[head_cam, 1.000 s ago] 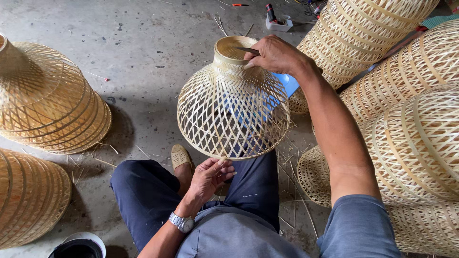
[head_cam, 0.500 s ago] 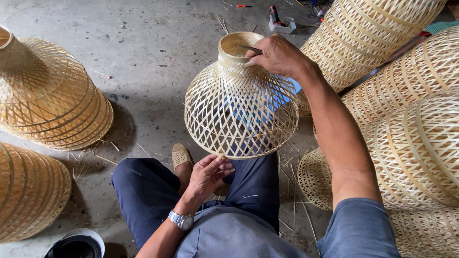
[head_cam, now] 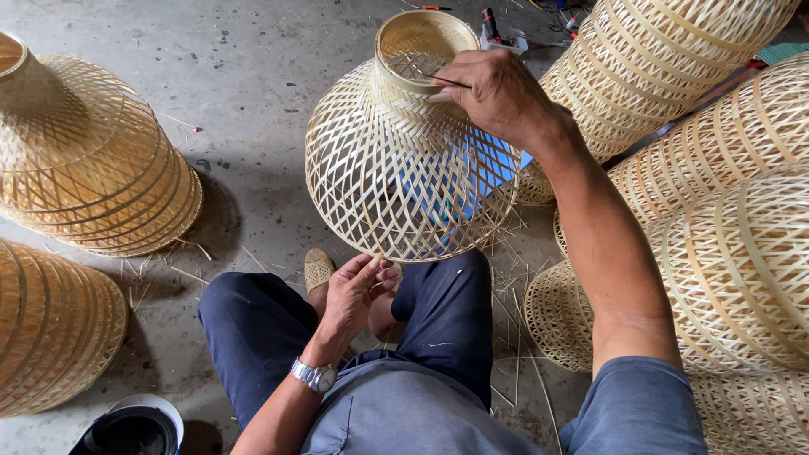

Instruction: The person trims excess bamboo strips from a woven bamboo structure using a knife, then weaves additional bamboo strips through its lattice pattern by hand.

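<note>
- Centrally: woven bamboo lampshade (head_cam: pixel 404 160), bell-shaped, open lattice, standing over the knees on its wide rim, narrow collar up; nothing inside but air, blue object showing through the weave.
- Right hand (head_cam: pixel 497 93) closed at the collar, pinching a thin dark sliver (head_cam: pixel 447 81); left hand (head_cam: pixel 354 291) loosely spread, fingertips at the lower rim.
- Likely risks: shade tipping or rolling under so light a lower hold; sliver snapping or pricking a finger; lattice strips cracking if squeezed.
- Around: stacked shades at left (head_cam: pixel 93 168) and right (head_cam: pixel 725 168), nested; dark round container with white rim (head_cam: pixel 135 425) at the lower left, contents not discernible.
</note>
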